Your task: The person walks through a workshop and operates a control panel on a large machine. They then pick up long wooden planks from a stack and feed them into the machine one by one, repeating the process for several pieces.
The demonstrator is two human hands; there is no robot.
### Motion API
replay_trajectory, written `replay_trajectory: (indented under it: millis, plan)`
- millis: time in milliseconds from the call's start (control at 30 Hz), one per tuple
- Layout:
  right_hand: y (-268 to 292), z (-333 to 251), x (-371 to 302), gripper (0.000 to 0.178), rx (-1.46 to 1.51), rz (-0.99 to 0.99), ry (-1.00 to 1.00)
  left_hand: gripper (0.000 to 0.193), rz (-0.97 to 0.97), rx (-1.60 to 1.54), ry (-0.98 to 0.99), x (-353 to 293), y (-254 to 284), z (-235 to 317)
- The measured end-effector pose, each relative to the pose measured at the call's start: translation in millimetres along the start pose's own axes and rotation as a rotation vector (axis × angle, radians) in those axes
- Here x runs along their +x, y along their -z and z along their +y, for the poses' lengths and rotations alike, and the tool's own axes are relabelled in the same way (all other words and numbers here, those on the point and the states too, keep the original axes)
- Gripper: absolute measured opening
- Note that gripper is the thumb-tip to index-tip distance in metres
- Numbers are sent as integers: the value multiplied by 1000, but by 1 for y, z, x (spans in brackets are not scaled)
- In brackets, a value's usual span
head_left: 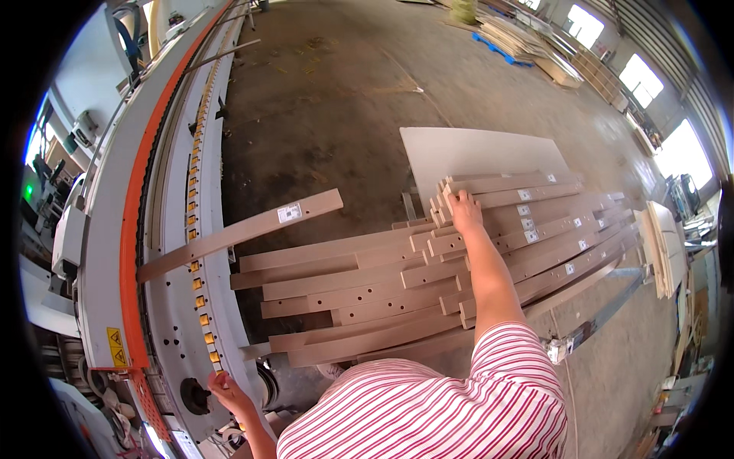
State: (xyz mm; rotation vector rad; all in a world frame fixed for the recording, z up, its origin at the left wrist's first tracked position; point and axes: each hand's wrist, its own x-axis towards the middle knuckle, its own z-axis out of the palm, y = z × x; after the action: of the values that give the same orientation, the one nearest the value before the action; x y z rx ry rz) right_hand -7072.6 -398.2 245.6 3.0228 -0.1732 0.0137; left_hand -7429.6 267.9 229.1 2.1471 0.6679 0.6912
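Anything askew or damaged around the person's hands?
Mostly the stack of brown strips by the right hand: its ends are staggered rather than flush, so it looks untidy. Small yellowish bits also lie scattered on the floor beyond. No clear damage shows in this view.

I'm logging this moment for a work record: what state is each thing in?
Stacked brown strips: lying lengthwise, ends staggered
Lone brown strip: lying crosswise over the yellow rollers, one end overhanging
Yellow rollers: lined up in a row
White panel: partly covered
Green light: lit
Right hand: on the stacked strips
Left hand: beside the rollers, contact unclear
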Motion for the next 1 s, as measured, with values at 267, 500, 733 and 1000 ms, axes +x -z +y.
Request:
replay_trajectory:
  millis: [267, 500, 733, 1000]
  plan:
    - [75, -63, -49, 62, -64, -162, 646, 33, -397, -474, 227, -28, -28, 81]
    - [123, -271, -176, 55, 540, -126, 1247, 46, -703, -1025, 544, -52, -84, 197]
    - [138, -273, -176, 58, 277, -503, 1157, 40, -155, -929, 642, -20, -32, 124]
    - [96, -228, -157, 56, 196, -512, 1083, 27, 703, -935, 630, 45, 99, -85]
